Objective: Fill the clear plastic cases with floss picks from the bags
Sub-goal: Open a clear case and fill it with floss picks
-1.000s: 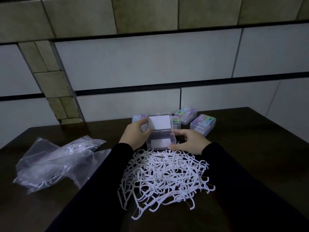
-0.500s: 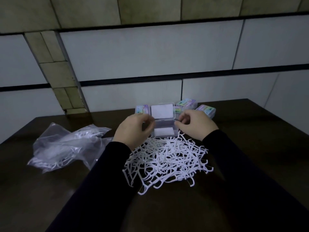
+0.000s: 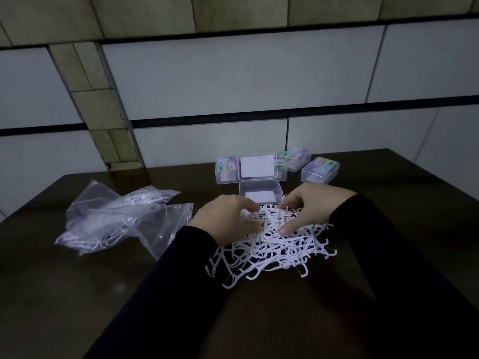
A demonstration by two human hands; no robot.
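Observation:
A clear plastic case (image 3: 260, 190) stands open on the dark table, its lid (image 3: 257, 166) upright behind it and a white card on its floor. Just in front lies a loose heap of white floss picks (image 3: 274, 247). My left hand (image 3: 225, 220) and my right hand (image 3: 308, 207) are both down on the far edge of the heap, fingers curled into the picks and gathering a clump between them. Neither hand touches the case.
Clear plastic bags (image 3: 121, 216) with more floss picks lie at the left. Several closed cases with colourful labels (image 3: 320, 170) stand behind the open one, near the wall. The table's back edge (image 3: 363, 151) runs along the tiled wall.
Both hands have let go of the open case and dropped onto the heap of floss picks. The case's lid now stands fully open.

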